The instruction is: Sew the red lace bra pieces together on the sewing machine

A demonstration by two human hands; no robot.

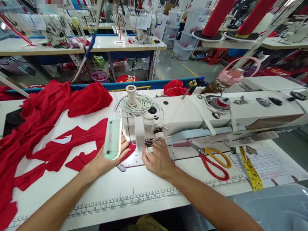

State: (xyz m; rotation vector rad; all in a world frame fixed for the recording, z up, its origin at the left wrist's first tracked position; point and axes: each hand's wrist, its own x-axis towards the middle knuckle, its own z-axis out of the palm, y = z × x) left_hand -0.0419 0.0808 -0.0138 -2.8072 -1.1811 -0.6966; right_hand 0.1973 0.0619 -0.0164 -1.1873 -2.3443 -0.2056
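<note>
A white sewing machine reaches in from the right, a coil of pale cord resting on its head. My left hand lies flat on red fabric left of the needle area, fingers stretched out and partly behind a pale green guard. Just right of the needle area is my right hand, its fingers bent together close to the machine's knobs. The head hides the fingertips, so what they hold cannot be made out. More red cloth pieces spread across the left of the white table.
Scissors with red and orange handles lie right of my right hand. Beyond them are a yellow measuring tape and written papers. A clear plastic bin stands at lower right. Red thread cones rise behind the machine.
</note>
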